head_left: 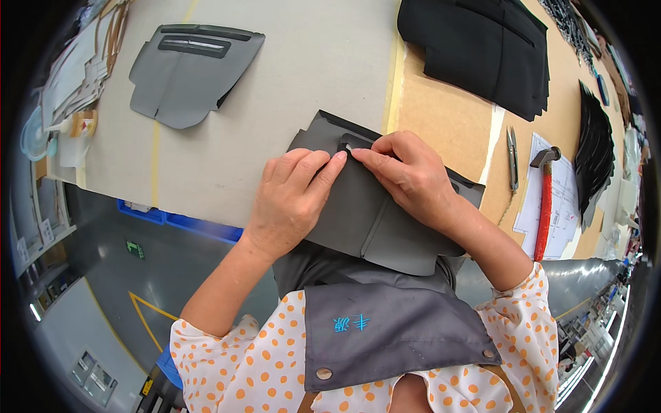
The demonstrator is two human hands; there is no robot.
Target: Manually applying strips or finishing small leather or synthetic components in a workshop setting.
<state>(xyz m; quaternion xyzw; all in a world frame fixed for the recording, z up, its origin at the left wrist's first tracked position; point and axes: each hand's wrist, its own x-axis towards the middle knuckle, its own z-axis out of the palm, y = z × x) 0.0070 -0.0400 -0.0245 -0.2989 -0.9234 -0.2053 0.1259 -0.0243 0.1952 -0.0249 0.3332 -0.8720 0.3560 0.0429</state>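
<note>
A dark grey flat panel [342, 224], leather-like, lies at the table's front edge and overhangs it toward my lap. Near its far edge runs a slot with a black border [365, 138], mostly covered by my right hand. My left hand [290, 193] has curled fingers, with thumb and forefinger closed on the panel at the slot's left end. My right hand [413, 179] pinches at the same end, its fingertips almost touching the left ones. A small whitish bit [349, 146] shows there; whether it is in the pinch is unclear.
A similar grey panel [179, 82] lies far left. Black panels [475, 55] are stacked far right, with more black pieces [593, 148] beyond. Snips [512, 158], a red-handled hammer [545, 199] and a printed sheet [527, 199] lie right. A glue bottle [76, 138] stands left.
</note>
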